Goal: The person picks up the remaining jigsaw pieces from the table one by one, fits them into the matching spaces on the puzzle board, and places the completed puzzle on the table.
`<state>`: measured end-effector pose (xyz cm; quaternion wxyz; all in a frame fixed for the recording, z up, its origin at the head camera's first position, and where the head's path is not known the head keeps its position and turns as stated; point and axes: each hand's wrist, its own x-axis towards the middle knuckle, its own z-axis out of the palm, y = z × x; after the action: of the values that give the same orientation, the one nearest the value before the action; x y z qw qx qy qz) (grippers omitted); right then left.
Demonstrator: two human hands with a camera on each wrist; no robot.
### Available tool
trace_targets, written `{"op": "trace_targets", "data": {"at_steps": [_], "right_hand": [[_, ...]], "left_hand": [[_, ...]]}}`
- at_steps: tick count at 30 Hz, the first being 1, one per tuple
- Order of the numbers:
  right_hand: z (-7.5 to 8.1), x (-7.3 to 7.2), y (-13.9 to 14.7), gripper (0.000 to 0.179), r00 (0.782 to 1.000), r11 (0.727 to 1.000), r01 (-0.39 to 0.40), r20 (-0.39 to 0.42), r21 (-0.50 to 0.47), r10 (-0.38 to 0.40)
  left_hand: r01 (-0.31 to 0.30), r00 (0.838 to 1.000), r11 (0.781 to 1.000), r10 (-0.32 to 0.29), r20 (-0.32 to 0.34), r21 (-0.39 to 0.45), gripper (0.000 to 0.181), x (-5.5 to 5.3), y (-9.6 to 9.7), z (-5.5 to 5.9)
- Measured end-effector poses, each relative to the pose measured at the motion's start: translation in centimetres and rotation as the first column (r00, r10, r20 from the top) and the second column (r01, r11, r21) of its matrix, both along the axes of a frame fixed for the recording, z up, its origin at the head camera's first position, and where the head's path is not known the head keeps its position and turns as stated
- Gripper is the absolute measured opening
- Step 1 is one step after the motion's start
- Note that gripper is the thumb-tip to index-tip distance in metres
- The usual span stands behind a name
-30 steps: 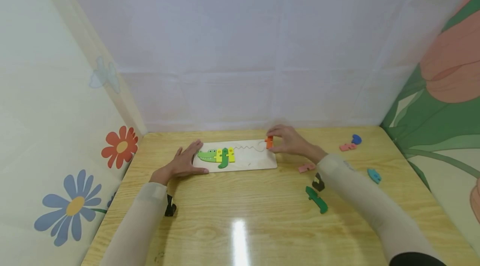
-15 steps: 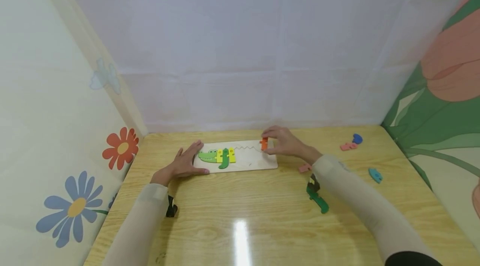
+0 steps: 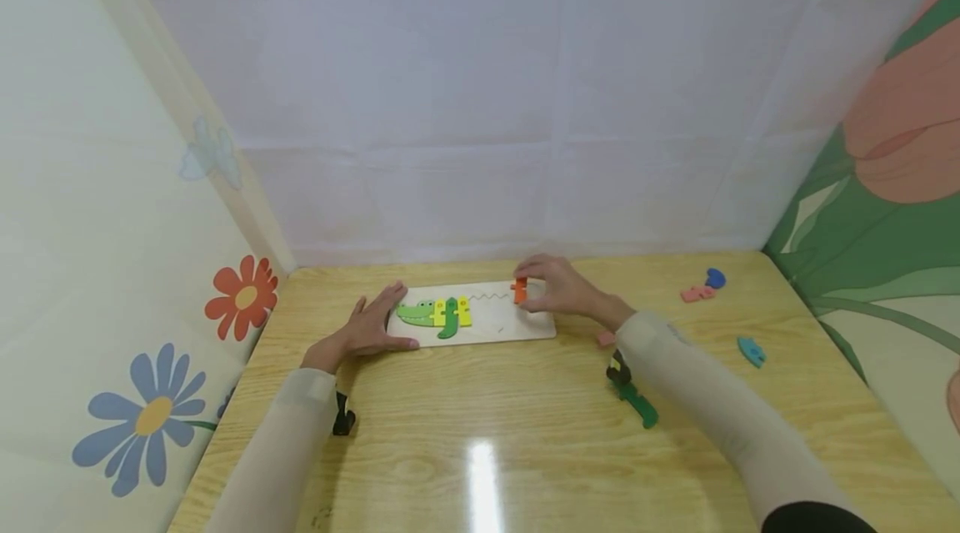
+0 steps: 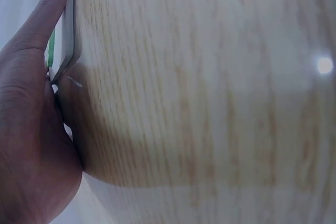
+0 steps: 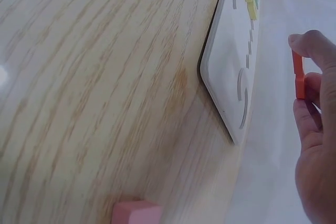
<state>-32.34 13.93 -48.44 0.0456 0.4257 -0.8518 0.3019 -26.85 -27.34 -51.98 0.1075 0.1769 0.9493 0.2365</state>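
Observation:
A pale wooden puzzle board [image 3: 506, 321] lies near the back of the table. On its left part sit a green crocodile head [image 3: 415, 313], yellow pieces [image 3: 465, 312] and a green leg piece [image 3: 448, 318]. My left hand [image 3: 366, 324] rests against the board's left end, thumb straight along the front edge, fingers extended toward the back corner. Between thumb and fingers my right hand [image 3: 558, 289] pinches an orange puzzle piece [image 3: 520, 291], upright over the board's right part. The right wrist view shows this orange piece [image 5: 300, 82] held apart from the board [image 5: 223, 59].
Right of the board lie a pink piece [image 3: 606, 339], partly behind the right wrist, and a dark green piece [image 3: 639, 408]. Farther right are another pink piece [image 3: 697, 294], a blue piece [image 3: 716, 278] and a light blue piece [image 3: 751, 352]. A white cloth wall [image 3: 420, 141] stands behind the table.
My right hand has moved left over the board with the orange piece, from its right edge inward. The left hand and the board stay in place.

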Motion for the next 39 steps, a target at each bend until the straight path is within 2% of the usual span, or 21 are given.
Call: {"op": "trace_targets", "data": {"at_steps": [9, 28, 39], "right_hand": [[0.0, 0.2, -0.8, 0.053, 1.000, 1.000, -0.013, 0.027, -0.002, 0.013], [-0.6, 0.3, -2.1, 0.053, 0.997, 0.999, -0.033, 0.072, 0.011, 0.032], [-0.8, 0.2, -2.9, 0.052, 0.998, 0.999, -0.050, 0.024, 0.021, 0.049]], "left_hand": [[-0.002, 1.000, 1.000, 0.002, -0.007, 0.005, 0.119, 0.0, -0.1, -0.2], [0.007, 1.000, 1.000, -0.007, -0.018, 0.002, 0.121, 0.1, 0.0, 0.0], [0.002, 1.000, 1.000, -0.001, -0.020, 0.016, 0.117, 0.2, 0.1, 0.1]]}}
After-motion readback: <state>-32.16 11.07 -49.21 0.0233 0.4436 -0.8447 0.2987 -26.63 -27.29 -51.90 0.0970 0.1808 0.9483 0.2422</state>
